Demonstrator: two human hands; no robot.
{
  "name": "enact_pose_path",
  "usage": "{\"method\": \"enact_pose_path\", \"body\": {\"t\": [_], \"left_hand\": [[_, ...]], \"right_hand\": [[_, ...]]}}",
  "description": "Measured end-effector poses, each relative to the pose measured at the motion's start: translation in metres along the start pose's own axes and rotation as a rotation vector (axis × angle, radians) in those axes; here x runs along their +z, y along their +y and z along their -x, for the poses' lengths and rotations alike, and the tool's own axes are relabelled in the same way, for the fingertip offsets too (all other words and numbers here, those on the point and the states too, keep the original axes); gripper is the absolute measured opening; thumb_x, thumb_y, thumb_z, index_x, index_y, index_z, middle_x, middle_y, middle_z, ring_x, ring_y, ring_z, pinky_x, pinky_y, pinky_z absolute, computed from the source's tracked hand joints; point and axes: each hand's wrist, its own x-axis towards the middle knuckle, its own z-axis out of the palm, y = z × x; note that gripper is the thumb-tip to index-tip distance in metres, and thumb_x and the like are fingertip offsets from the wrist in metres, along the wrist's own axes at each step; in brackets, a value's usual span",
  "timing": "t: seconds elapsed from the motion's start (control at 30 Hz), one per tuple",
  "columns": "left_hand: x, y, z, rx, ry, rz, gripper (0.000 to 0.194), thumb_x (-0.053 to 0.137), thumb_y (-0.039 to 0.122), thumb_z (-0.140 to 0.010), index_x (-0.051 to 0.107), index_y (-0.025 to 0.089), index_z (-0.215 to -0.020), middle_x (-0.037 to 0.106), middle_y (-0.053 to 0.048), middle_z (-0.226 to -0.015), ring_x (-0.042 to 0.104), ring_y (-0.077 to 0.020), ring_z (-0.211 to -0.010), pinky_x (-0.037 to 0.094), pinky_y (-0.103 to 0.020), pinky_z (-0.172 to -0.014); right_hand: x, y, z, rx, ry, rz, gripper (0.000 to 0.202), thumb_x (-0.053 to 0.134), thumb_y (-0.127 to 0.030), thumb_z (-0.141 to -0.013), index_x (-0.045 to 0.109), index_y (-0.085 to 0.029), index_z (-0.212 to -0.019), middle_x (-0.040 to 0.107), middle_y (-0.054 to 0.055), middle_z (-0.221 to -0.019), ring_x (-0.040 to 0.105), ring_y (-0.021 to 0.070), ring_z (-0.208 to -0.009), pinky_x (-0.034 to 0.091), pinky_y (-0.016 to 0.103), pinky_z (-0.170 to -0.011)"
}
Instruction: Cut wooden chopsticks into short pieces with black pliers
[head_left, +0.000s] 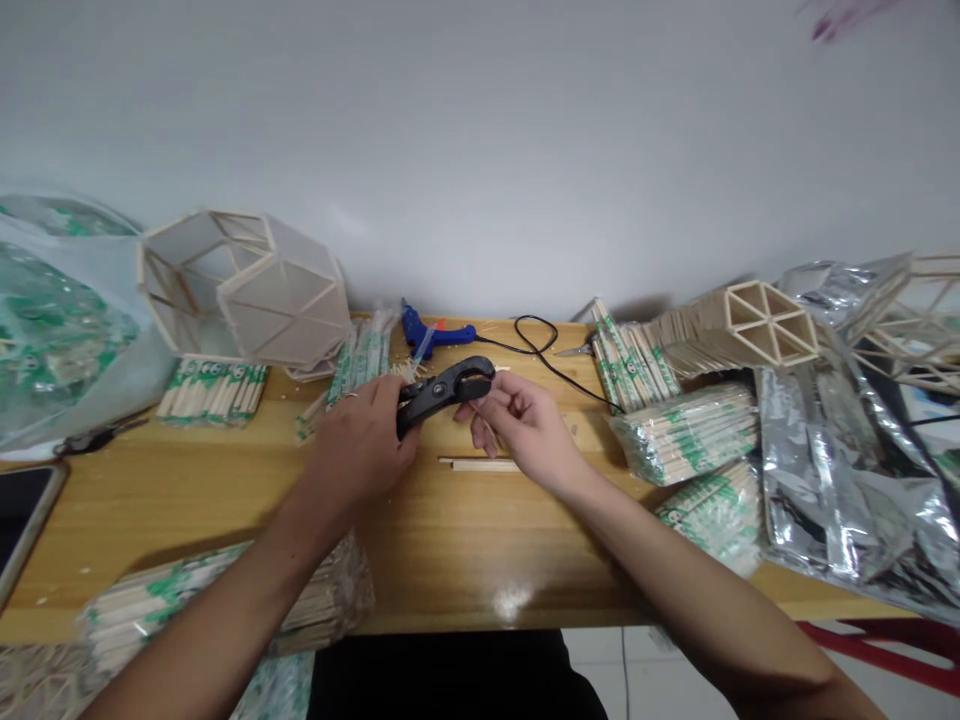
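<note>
My left hand (367, 430) is wrapped round the handles of a black clamp-like tool (442, 392), whose curved jaws point right. Beside the jaw tips is my right hand (521, 420), its thumb and forefinger pinched together; anything between them is too small to make out. Below my right hand, thin wooden sticks (484, 465) lie on the wooden table (465, 560). Behind the tool rests a blue glue gun (435, 333) with a black cord.
At the back left stands a hexagonal stick frame (285, 300); another stack of hexagonal frames (769, 325) is at the right. Wrapped stick bundles (690, 430), silver bags (847, 480), a phone (26, 520) and scissors (574, 350) lie about.
</note>
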Motion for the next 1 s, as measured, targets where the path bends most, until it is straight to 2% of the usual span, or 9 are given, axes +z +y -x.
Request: {"method": "enact_pose_path", "body": {"t": [0.07,0.23,0.43,0.57,0.67,1.0], "left_hand": [[-0.0025,0.0019,0.0004,-0.019,-0.044,-0.020,0.028,0.052,0.032,-0.093,0.061,0.017,-0.115,0.073,-0.015,-0.107,0.072,-0.0322,-0.094,0.051,-0.038,-0.076],[-0.0078,0.0061,0.0000,-0.095,-0.178,-0.070,0.022,0.047,0.035,-0.097,0.061,0.020,-0.103,0.073,-0.011,-0.087,0.072,-0.0327,-0.080,0.046,-0.037,-0.065],[-0.0042,0.0025,-0.0016,-0.039,-0.097,-0.014,0.025,0.051,0.034,-0.094,0.062,0.018,-0.111,0.074,-0.014,-0.100,0.072,-0.0326,-0.091,0.049,-0.037,-0.071],[-0.0028,-0.0009,-0.0014,0.014,-0.044,0.022,0.027,0.052,0.031,-0.092,0.063,0.018,-0.114,0.074,-0.014,-0.107,0.072,-0.0319,-0.097,0.051,-0.038,-0.077],[-0.0034,-0.0017,-0.0011,0.025,-0.031,0.022,0.028,0.052,0.028,-0.091,0.063,0.018,-0.115,0.073,-0.014,-0.110,0.071,-0.0315,-0.101,0.051,-0.038,-0.080],[-0.0105,0.0038,-0.0016,-0.062,-0.176,0.004,0.017,0.048,0.031,-0.094,0.059,0.021,-0.102,0.074,-0.011,-0.091,0.073,-0.0327,-0.084,0.045,-0.037,-0.065]], "right_hand": [[0.0001,-0.0016,0.0003,0.016,-0.006,-0.004,0.030,0.073,-0.046,-0.090,0.060,-0.019,-0.085,0.065,-0.002,-0.062,0.051,0.0086,-0.046,0.042,0.023,-0.044],[-0.0003,-0.0010,0.0003,0.053,-0.016,-0.034,0.034,0.074,-0.048,-0.089,0.061,-0.018,-0.081,0.059,-0.004,-0.056,0.046,0.0078,-0.043,0.033,0.022,-0.040],[-0.0008,0.0015,-0.0012,0.070,-0.018,-0.051,0.036,0.075,-0.050,-0.087,0.061,-0.017,-0.082,0.067,-0.001,-0.065,0.046,0.0067,-0.042,0.032,0.022,-0.040],[-0.0016,0.0004,-0.0021,0.049,-0.018,-0.039,0.034,0.074,-0.050,-0.089,0.062,-0.018,-0.084,0.059,-0.005,-0.053,0.044,0.0080,-0.042,0.033,0.023,-0.041],[-0.0021,-0.0003,-0.0025,0.048,-0.020,-0.014,0.034,0.074,-0.050,-0.088,0.062,-0.019,-0.085,0.058,-0.005,-0.052,0.044,0.0085,-0.042,0.033,0.023,-0.041],[-0.0021,-0.0016,-0.0018,0.087,-0.036,-0.033,0.035,0.075,-0.050,-0.087,0.060,-0.019,-0.087,0.060,-0.005,-0.052,0.046,0.0095,-0.043,0.031,0.022,-0.041]]}}
